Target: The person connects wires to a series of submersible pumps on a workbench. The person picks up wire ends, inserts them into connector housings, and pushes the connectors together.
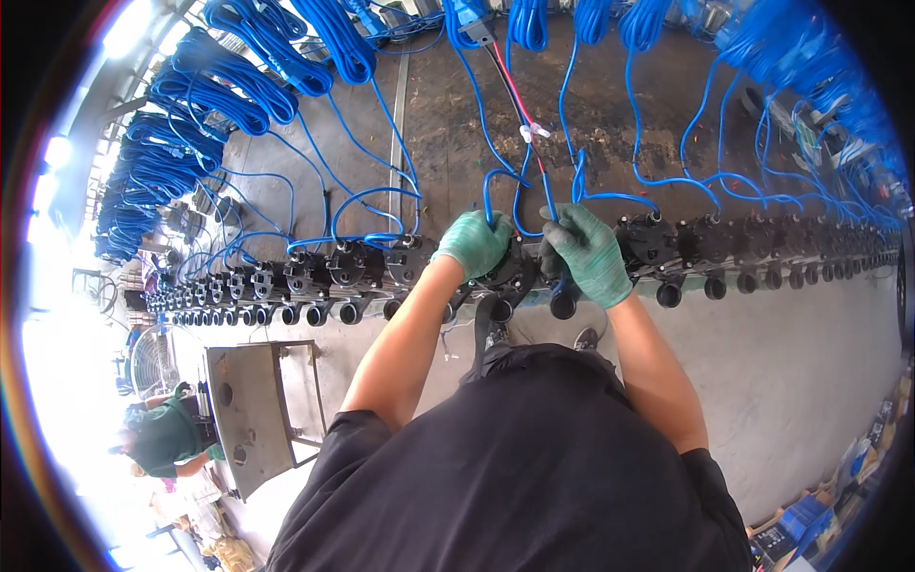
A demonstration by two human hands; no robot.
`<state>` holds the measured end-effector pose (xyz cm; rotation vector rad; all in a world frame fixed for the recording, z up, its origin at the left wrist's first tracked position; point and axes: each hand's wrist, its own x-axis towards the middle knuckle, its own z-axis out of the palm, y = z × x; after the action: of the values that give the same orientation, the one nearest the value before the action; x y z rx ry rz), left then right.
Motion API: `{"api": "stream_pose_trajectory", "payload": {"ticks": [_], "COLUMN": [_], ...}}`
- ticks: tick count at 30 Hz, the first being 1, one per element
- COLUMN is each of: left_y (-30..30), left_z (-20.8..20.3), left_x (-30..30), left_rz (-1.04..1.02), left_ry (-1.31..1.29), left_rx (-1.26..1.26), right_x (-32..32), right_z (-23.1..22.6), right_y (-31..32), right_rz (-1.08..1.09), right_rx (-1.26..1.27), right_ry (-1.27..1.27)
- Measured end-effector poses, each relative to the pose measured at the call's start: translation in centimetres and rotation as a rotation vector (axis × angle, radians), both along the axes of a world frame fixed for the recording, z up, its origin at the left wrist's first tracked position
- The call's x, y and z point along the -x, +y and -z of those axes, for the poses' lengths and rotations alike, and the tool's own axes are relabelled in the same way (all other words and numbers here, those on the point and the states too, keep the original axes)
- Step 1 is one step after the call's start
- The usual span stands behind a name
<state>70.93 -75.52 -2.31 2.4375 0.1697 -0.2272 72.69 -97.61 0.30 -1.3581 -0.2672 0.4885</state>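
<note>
My left hand point(474, 243), in a green glove, is curled over the top of a black round-bodied unit point(515, 270) with a pipe stub. Its fingers close around a blue cable point(487, 189) that loops up from them. My right hand point(588, 255), gloved in green with dark, dirty fingertips, pinches another blue length of cable point(548, 194) just to the right. Above that grip, the length runs up toward a red and black wire lead point(512, 86) with white connectors point(534, 130). This lead hangs from a grey plug point(477, 33). My fingers partly hide the unit's top.
A long row of similar black units point(348, 262) extends to both sides. Coiled blue cables point(329, 38) hang along the far side above a dark, stained surface point(429, 114). At lower left, a person point(172, 434) is beside a metal table point(253, 410). Boxes point(805, 520) lie at lower right.
</note>
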Motion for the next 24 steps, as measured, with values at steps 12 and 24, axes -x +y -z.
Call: {"api": "stream_pose_trajectory", "payload": {"ticks": [12, 24], "left_y": [-0.1, 0.0], "left_z": [-0.4, -2.2], "left_x": [-0.3, 0.5], "left_rz": [-0.147, -0.082], "left_ry": [-0.041, -0.027], "left_rx": [-0.095, -0.107], "right_x": [-0.9, 0.6], "right_z": [0.0, -0.1], "right_y": [-0.3, -0.4], "right_rz": [-0.025, 0.018], "right_rx": [-0.025, 0.163], "right_ry": [-0.027, -0.252]}}
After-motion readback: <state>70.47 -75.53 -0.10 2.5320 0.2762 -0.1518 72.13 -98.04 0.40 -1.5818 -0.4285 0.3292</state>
